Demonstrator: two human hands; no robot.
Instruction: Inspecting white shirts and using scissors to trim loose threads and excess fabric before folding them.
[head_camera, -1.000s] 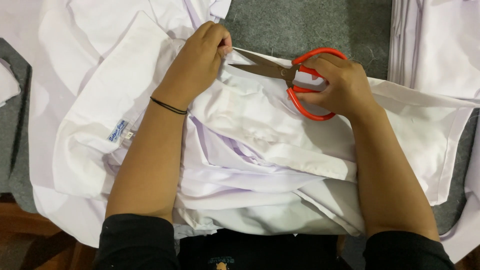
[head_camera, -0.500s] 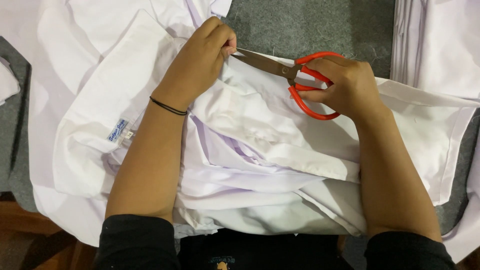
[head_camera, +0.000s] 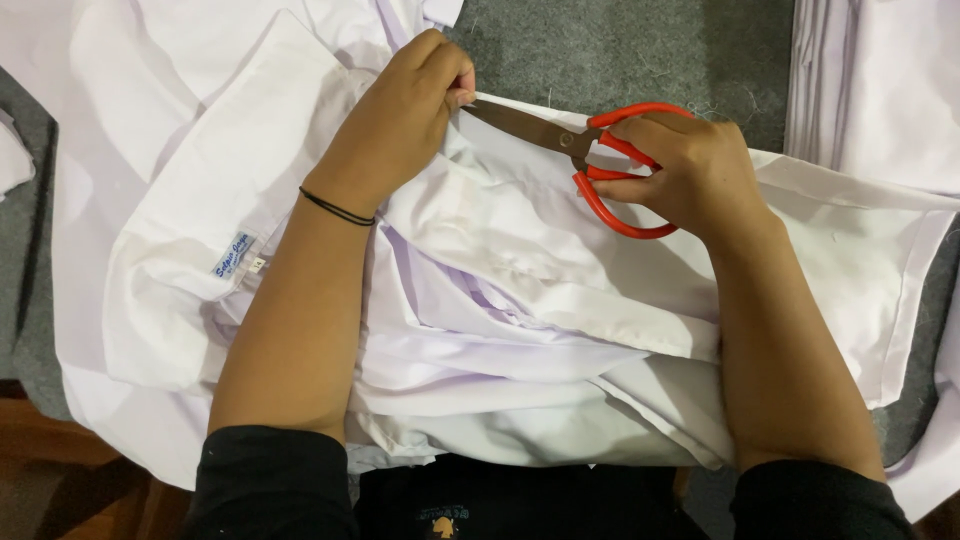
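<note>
A: Now, layout?
B: White cloth (head_camera: 560, 270) covers the grey mat (head_camera: 640, 50), bunched toward the body.
A: Hands?
B: Left hand (head_camera: 395, 130) pinches the edge taut. Right hand (head_camera: 690, 175) grips red scissors (head_camera: 590, 150), blades nearly closed at that edge.

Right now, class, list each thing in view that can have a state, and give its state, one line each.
Scissors: red-handled, blades almost closed, tips at the cloth edge.
White garment: crumpled, folded in layers on grey felt.
Left hand: pinching the cloth edge.
Right hand: fingers through the scissor handles.
Wristband: on left wrist.
</note>
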